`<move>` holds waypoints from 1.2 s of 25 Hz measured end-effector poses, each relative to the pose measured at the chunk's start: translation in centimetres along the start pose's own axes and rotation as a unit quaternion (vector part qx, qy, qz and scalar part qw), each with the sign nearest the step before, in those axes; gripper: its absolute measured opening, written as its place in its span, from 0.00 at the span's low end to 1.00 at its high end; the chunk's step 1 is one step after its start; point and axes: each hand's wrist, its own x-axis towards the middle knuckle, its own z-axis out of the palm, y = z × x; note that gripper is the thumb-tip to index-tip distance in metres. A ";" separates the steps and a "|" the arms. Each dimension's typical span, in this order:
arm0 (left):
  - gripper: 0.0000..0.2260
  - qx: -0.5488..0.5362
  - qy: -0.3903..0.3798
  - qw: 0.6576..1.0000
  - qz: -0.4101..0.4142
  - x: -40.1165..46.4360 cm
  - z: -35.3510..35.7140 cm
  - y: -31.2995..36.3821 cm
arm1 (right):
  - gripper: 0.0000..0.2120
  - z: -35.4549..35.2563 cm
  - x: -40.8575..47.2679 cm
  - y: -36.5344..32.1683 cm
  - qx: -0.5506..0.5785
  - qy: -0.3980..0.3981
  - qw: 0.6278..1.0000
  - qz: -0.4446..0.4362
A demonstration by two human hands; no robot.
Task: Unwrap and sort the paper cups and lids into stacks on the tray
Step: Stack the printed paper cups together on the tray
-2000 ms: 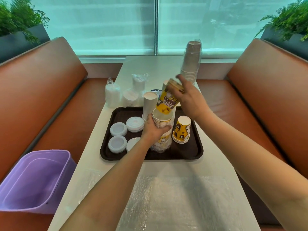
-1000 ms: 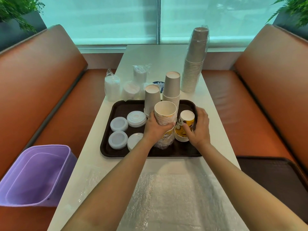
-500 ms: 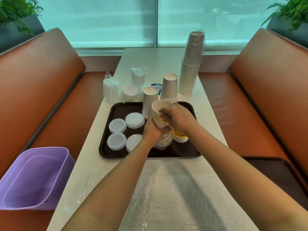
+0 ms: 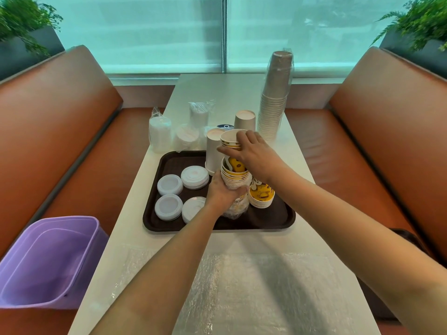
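**Top cups part-lifted from the held stack, axis upright**

The right hand pinches the rim of a small batch of yellow printed cups, thumb on the near-left side, fingers over the far edge. That batch stands partly drawn out of the held stack, mouth up and leaning a little toward 11 o'clock, its lower end inside the stack's top cup.

The left hand wraps the stack from the 7 o'clock side, fingers curled round its lower rims. Beneath it the bottom of the stack sits in crumpled clear wrap on the brown tray.

The relation that matters: the batch's long axis runs near vertical and in line with the stack, so the pull should probably go straight up along it while the left hand anchors below. A sideways tug could, I judge, tip the stack.

The likely drop spot, the upturned yellow stack, lies just beside the held stack at 4 o'clock, under the right forearm; the right hand is the nearer one. White lids occupy the tray toward 9 o'clock, and two plain cup stacks stand at 12 o'clock.
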 end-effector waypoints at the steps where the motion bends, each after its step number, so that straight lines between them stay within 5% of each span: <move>1: 0.38 -0.002 -0.002 1.000 0.001 0.0 0.0 0.0 | 0.39 -0.1 0.0 0.2 0.001 0.033 0.999 0.004; 5: 0.38 -0.005 -0.003 1.000 0.007 -0.2 -0.1 -0.2 | 0.38 0.4 0.2 2.2 0.038 0.211 0.976 0.038; 11: 0.39 -0.005 -0.011 1.000 0.021 -0.2 -0.2 -0.5 | 0.36 2.9 -1.3 4.0 0.158 0.204 0.956 0.139; 13: 0.39 -0.002 -0.007 1.000 0.024 -0.2 -0.3 -0.7 | 0.33 3.8 -2.2 4.3 0.303 0.203 0.901 0.235; 15: 0.39 0.006 0.011 0.999 0.034 -0.1 -0.4 -1.0 | 0.32 4.4 -3.1 3.9 0.471 0.218 0.788 0.331; 17: 0.38 0.007 0.030 0.999 0.031 0.1 -0.6 -1.1 | 0.32 5.4 -3.8 2.7 0.559 0.192 0.724 0.355; 28: 0.37 0.045 0.039 0.998 0.029 1.1 -1.1 -1.2 | 0.36 13.5 -5.9 -1.5 0.606 -0.022 0.685 0.403; 30: 0.37 0.047 0.035 0.998 0.028 1.1 -1.1 -1.2 | 0.39 13.8 -6.0 -1.6 0.608 -0.008 0.689 0.395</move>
